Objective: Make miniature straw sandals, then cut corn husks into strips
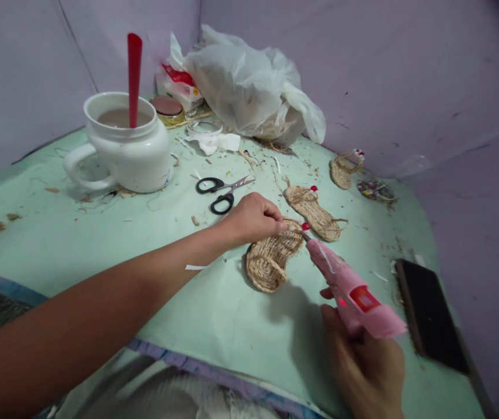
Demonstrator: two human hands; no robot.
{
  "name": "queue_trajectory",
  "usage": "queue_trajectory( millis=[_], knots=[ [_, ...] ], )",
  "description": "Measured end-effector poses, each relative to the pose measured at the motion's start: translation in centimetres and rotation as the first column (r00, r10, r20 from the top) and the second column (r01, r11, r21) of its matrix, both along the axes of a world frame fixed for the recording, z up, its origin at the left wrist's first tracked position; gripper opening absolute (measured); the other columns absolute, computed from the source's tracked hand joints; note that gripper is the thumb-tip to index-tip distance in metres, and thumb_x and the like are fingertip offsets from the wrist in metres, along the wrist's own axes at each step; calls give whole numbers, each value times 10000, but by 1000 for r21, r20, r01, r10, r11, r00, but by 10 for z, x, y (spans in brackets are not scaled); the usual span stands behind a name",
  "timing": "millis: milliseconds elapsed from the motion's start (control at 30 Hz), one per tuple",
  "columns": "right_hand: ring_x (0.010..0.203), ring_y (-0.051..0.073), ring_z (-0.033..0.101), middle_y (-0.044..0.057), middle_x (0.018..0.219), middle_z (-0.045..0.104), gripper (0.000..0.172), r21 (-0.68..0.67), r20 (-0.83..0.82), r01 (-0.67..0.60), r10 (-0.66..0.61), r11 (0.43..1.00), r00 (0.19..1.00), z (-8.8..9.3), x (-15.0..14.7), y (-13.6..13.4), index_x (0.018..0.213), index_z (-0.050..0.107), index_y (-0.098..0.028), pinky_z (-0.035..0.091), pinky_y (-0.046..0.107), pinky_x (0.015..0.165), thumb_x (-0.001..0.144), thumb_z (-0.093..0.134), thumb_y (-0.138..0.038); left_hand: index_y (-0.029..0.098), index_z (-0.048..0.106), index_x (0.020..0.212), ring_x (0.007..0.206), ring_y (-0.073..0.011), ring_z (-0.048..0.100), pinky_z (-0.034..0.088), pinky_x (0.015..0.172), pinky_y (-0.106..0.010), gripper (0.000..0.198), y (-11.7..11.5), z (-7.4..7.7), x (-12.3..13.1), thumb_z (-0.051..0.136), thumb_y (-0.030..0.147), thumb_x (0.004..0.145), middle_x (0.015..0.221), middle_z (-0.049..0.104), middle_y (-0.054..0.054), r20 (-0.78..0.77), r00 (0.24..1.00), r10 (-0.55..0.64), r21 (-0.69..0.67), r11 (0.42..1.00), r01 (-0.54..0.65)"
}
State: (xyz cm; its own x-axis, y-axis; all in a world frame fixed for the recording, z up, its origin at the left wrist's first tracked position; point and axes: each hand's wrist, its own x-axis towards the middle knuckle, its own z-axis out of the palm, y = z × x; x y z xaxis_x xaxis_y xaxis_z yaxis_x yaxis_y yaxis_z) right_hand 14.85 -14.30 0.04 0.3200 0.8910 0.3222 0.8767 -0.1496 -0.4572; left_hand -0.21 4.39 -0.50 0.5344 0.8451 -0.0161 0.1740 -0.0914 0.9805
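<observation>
Gripping the pink glue gun, its red panel too blurred to read, the closed right hand faced the left hand, which pinched the woven slipper.

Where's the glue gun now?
In the head view, the pink glue gun is right of centre, in the right hand, its nozzle near a red bead.

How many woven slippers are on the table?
3: the near slipper at the left hand, the middle slipper just beyond it, and the far slipper near the wall. The plastic bag could hide more.
</observation>
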Motion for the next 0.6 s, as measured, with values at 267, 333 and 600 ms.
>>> queue_trajectory(
  millis=[267, 333, 600],
  knots=[
    [645, 226, 659, 89, 824, 689, 393, -38, 131, 9, -4, 999, 991, -6, 5, 0, 1089, 590, -148, 496, 285, 527, 794, 502, -392, 119, 693, 604, 507, -92, 468, 342, 478, -221, 166, 1, -3, 1, 610, 263, 589, 520, 576, -1, -23, 1000, 9, 7, 1000, -8],
    [599, 217, 651, 85, 796, 690, 408, -35, 138, 18, -13, 999, 990, -7, 6, -1, 1106, 585, -144, 488, 277, 497, 798, 498, -397, 121, 693, 604, 517, -95, 476, 346, 480, -221, 164, 1, -4, 0, 607, 260, 590, 532, 588, -4, -15, 1000, 5, 21, 1000, -4],
    [457, 200, 588, 56, 619, 657, 441, -62, 98, 57, -51, 996, 994, -5, 1, 0, 1073, 597, -106, 432, 268, 400, 783, 509, -425, 127, 681, 586, 545, -95, 495, 362, 500, -218, 131, 1, -3, -1, 600, 230, 588, 559, 607, -9, -5, 1000, 2, 38, 999, -1]
  ],
)
